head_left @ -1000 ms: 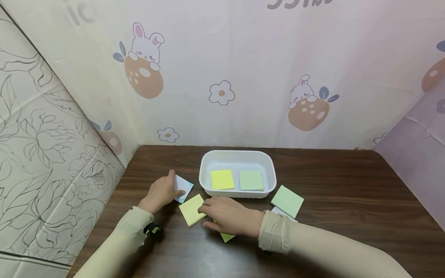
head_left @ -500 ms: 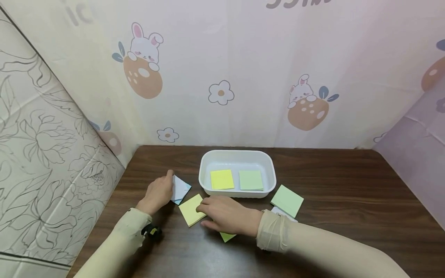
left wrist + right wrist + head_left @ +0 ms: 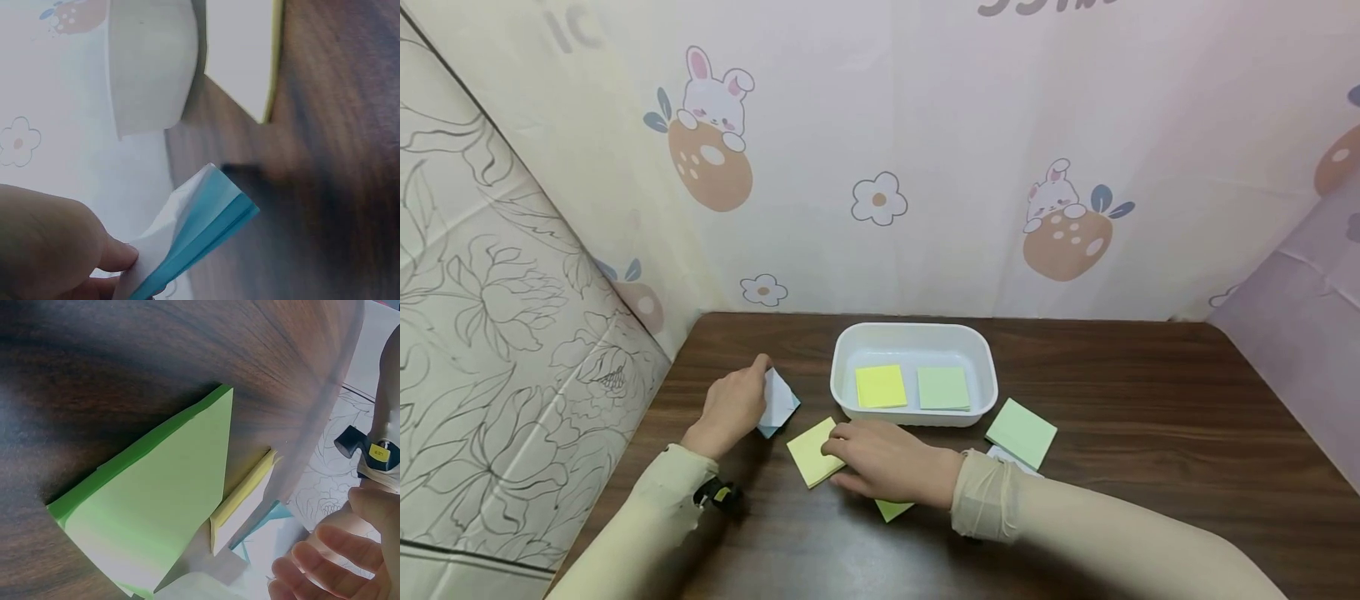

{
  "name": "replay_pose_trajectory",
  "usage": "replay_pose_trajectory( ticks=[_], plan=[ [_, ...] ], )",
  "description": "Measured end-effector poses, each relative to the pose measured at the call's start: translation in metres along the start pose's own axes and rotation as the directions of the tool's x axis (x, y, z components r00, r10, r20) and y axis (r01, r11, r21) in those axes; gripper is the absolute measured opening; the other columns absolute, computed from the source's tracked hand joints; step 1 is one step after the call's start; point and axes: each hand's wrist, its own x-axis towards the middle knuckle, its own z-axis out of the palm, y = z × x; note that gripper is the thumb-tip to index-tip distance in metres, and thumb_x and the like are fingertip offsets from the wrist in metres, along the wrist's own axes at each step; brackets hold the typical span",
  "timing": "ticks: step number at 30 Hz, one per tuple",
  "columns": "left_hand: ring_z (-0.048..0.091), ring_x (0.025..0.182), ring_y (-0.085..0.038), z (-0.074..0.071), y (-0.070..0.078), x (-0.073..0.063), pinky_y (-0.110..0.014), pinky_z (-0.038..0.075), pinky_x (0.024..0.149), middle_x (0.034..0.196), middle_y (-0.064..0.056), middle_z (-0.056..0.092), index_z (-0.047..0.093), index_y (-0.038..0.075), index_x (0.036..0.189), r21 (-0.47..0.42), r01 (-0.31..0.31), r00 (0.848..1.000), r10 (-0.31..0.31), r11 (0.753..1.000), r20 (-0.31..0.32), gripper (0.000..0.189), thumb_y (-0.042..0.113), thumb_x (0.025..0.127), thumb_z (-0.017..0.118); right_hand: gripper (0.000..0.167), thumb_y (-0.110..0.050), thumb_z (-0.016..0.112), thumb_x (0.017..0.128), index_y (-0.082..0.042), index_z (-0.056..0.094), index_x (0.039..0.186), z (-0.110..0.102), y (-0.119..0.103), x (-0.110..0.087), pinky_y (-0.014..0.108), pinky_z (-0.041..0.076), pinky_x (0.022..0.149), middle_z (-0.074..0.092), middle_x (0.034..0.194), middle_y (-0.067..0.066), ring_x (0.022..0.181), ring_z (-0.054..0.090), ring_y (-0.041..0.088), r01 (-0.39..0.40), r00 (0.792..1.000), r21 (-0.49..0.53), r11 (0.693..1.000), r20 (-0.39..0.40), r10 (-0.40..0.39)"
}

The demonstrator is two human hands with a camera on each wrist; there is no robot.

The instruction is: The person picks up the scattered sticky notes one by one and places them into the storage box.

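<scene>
Left hand [image 3: 727,408] pinches a blue-edged notepad [image 3: 778,402] over the table's [image 3: 1120,392] left side. Right hand [image 3: 891,462], fingers loosely bent, grips nothing; its wrist view exposes the green notepad [image 3: 159,487] mostly covered in the head view. Wall lettering [image 3: 1028,12] is cropped; the yellow label [image 3: 379,452] is unreadable.

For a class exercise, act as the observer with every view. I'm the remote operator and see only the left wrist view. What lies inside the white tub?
Observer: In the white tub, a bright yellow pad lies beside a pale green pad.
Operator: Where is the right hand?
Observer: From the head view, the right hand is in front of the tub, hiding part of a lime green pad.
Operator: Anything right of the tub?
Observer: Yes, a light green pad, partly covering some white paper.
</scene>
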Motion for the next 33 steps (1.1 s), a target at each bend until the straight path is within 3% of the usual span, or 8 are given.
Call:
replay_pose_trajectory(
  ticks=[9, 18, 26, 33],
  plan=[
    [0.046, 0.047, -0.016, -0.013, 0.003, 0.000, -0.029, 0.031, 0.043, 0.060, -0.006, 0.055, 0.058, 0.002, 0.122, -0.020, 0.012, 1.000, -0.012, 1.000, 0.002, 0.022, 0.003, 0.101, 0.052, 0.031, -0.036, 0.068, 0.096, -0.013, 0.068, 0.117, -0.001, 0.001, 0.001, 0.024, 0.051, 0.082, 0.066, 0.107, -0.003, 0.090, 0.060, 0.009, 0.003, 1.000, -0.006, 1.000, -0.001, -0.003],
    [0.045, 0.047, -0.016, -0.020, 0.003, 0.000, -0.029, 0.031, 0.042, 0.062, -0.007, 0.058, 0.060, 0.003, 0.121, -0.005, -0.017, 0.998, 0.017, 1.000, -0.055, 0.022, 0.003, 0.099, 0.056, 0.030, -0.035, 0.069, 0.095, -0.013, 0.068, 0.115, 0.000, 0.001, 0.003, 0.023, 0.049, 0.080, 0.066, 0.103, -0.005, 0.087, 0.059, 0.009, 0.003, 1.000, -0.019, 1.000, -0.010, -0.004],
    [0.054, 0.052, -0.021, -0.028, 0.001, 0.000, -0.033, 0.036, 0.043, 0.073, -0.014, 0.067, 0.059, 0.003, 0.120, 0.005, -0.034, 0.996, 0.034, 0.999, -0.088, 0.022, 0.001, 0.097, 0.057, 0.029, -0.035, 0.068, 0.096, -0.014, 0.068, 0.116, -0.001, 0.000, 0.004, 0.023, 0.049, 0.079, 0.065, 0.102, -0.006, 0.085, 0.058, 0.009, 0.006, 1.000, -0.022, 1.000, -0.002, -0.006],
    [0.057, 0.056, -0.025, -0.032, 0.004, 0.000, -0.035, 0.038, 0.045, 0.080, -0.016, 0.070, 0.058, 0.004, 0.121, -0.008, -0.030, 0.997, 0.029, 1.000, -0.078, 0.023, 0.002, 0.098, 0.057, 0.028, -0.035, 0.068, 0.095, -0.014, 0.069, 0.114, -0.001, -0.001, 0.003, 0.023, 0.050, 0.078, 0.065, 0.101, -0.006, 0.085, 0.059, 0.009, 0.006, 1.000, -0.030, 1.000, 0.016, -0.006]
  ],
)
